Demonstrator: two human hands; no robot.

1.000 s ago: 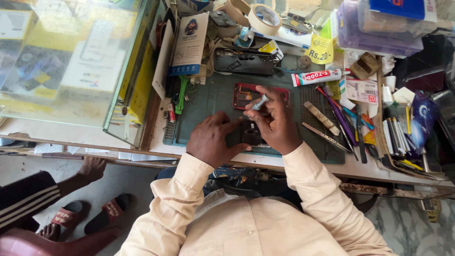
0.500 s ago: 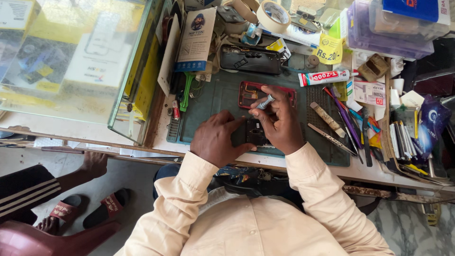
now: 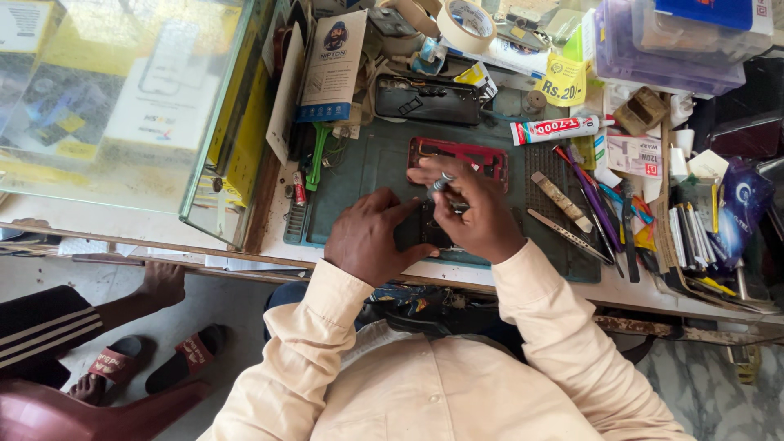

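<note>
Left hand (image 3: 371,238) curled, fingertips pressing dark phone (image 3: 425,229) flat on green work mat (image 3: 359,171), right hand (image 3: 474,214) pinching small screwdriver (image 3: 438,184) over it, red phone frame (image 3: 465,155) just beyond, glue tube (image 3: 555,129) near.

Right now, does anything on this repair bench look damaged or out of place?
Nothing looks spilled. The dark phone under both hands lies opened up, and a red phone frame lies bare on the green work mat.

A small repair shop: a green work mat (image 3: 359,175) mid-frame, tweezers (image 3: 569,237) and glue (image 3: 557,129) at right, a glass display case (image 3: 122,98) upper left.
</note>
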